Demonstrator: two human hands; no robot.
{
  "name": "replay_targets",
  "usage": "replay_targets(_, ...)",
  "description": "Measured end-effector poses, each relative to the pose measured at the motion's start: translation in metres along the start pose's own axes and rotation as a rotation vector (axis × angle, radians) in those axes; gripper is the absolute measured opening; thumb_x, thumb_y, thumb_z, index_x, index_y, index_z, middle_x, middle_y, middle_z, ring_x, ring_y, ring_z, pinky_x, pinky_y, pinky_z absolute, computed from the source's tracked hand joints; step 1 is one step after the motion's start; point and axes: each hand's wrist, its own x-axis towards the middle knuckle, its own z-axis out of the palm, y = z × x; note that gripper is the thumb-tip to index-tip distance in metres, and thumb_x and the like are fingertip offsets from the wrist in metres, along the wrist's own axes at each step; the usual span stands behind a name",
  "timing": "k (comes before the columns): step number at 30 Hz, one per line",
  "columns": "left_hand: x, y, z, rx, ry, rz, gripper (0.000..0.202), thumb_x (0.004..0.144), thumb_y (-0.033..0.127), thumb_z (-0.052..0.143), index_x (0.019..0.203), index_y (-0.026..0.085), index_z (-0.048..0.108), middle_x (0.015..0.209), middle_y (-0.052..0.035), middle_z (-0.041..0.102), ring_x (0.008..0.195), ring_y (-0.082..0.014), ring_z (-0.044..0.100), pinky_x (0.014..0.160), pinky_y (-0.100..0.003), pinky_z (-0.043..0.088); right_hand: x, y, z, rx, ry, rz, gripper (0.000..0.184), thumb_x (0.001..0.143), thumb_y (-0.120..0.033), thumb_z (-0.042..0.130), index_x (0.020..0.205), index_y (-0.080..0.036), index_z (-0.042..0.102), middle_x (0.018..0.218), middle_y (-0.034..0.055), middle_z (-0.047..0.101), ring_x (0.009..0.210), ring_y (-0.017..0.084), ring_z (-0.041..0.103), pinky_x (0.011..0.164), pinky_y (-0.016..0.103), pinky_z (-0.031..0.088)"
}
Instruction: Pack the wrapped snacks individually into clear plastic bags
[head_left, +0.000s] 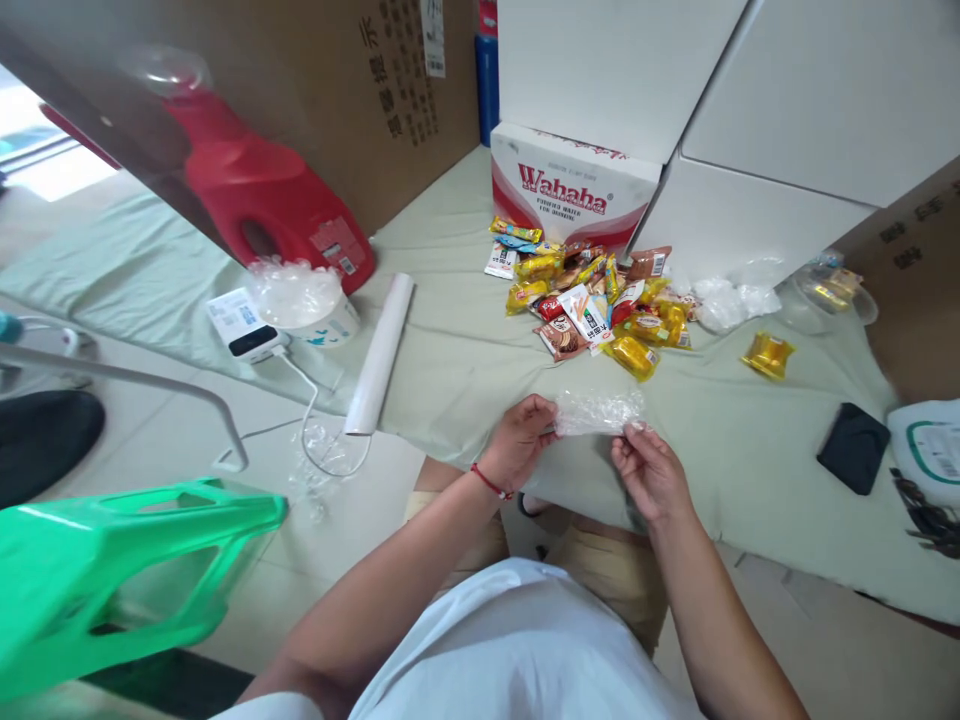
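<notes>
A small clear plastic bag [600, 411] is held flat between both hands above the edge of the pale green cloth [465, 370]. My left hand [520, 441] pinches its left end with thumb and fingers. My right hand [651, 470] pinches its lower right corner. Just beyond the bag lies a pile of several wrapped snacks [592, 305] in yellow, red and brown packets. One yellow packet [768, 354] lies apart to the right.
A Wahaha box [570, 185], white boxes [750, 110] and brown cartons stand behind. A red jug [277, 195], a tub of clear bags [300, 300], a white roll [381, 352], a power bank [244, 325], a black pouch [853, 447] and a green stool [112, 570] surround me.
</notes>
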Motion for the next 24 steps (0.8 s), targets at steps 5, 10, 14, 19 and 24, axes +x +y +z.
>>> replay_targets(5, -0.001, -0.006, -0.008, 0.097, -0.022, 0.117, 0.046, 0.065, 0.059, 0.091, 0.072, 0.024, 0.062, 0.086, 0.0005, 0.061, 0.077, -0.0133, 0.056, 0.074, -0.027, 0.051, -0.006, -0.012, -0.007, -0.321, 0.22, -0.244, 0.037, 0.076, -0.046, 0.084, 0.095, -0.022, 0.064, 0.08, -0.0011, 0.063, 0.063, 0.011, 0.057, 0.059, 0.024, 0.054)
replay_targets(10, -0.008, -0.008, -0.007, 0.347, -0.094, 0.309, 0.039, 0.077, 0.057, 0.083, 0.074, 0.023, 0.065, 0.103, -0.0042, 0.069, 0.1, -0.0197, 0.062, 0.09, -0.032, 0.048, -0.016, -0.03, 0.008, -0.782, -0.001, -0.693, 0.038, 0.09, -0.037, 0.073, 0.127, -0.028, 0.068, 0.142, 0.0118, 0.056, 0.079, 0.013, 0.063, 0.07, 0.029, 0.059)
replay_targets(14, -0.014, -0.01, -0.006, 0.255, -0.117, 0.199, 0.041, 0.079, 0.058, 0.077, 0.085, 0.021, 0.061, 0.112, -0.0079, 0.071, 0.099, -0.0215, 0.066, 0.089, -0.035, 0.051, -0.005, -0.018, 0.022, -0.915, -0.348, -0.85, 0.022, 0.097, -0.021, 0.061, 0.111, -0.028, 0.076, 0.124, 0.0078, 0.069, 0.098, 0.018, 0.071, 0.084, 0.032, 0.061)
replay_targets(19, -0.009, -0.014, -0.005, 0.394, 0.096, 0.116, 0.036, 0.083, 0.057, 0.07, 0.09, 0.022, 0.062, 0.092, -0.0025, 0.069, 0.078, -0.017, 0.062, 0.068, -0.028, 0.046, 0.004, 0.003, 0.026, -0.976, -0.441, -0.957, 0.027, 0.098, -0.014, 0.058, 0.109, -0.028, 0.077, 0.127, 0.0073, 0.071, 0.106, 0.019, 0.073, 0.091, 0.033, 0.061)
replay_targets(24, 0.007, -0.016, -0.011, 0.424, 0.168, 0.215, 0.024, 0.08, 0.042, 0.071, 0.075, 0.02, 0.061, 0.063, 0.0056, 0.05, 0.06, -0.0109, 0.045, 0.058, -0.024, 0.034, 0.002, 0.005, 0.011, -0.886, -0.371, -0.951, 0.027, 0.097, -0.015, 0.06, 0.109, -0.03, 0.079, 0.151, 0.0078, 0.058, 0.111, 0.02, 0.07, 0.095, 0.037, 0.06)
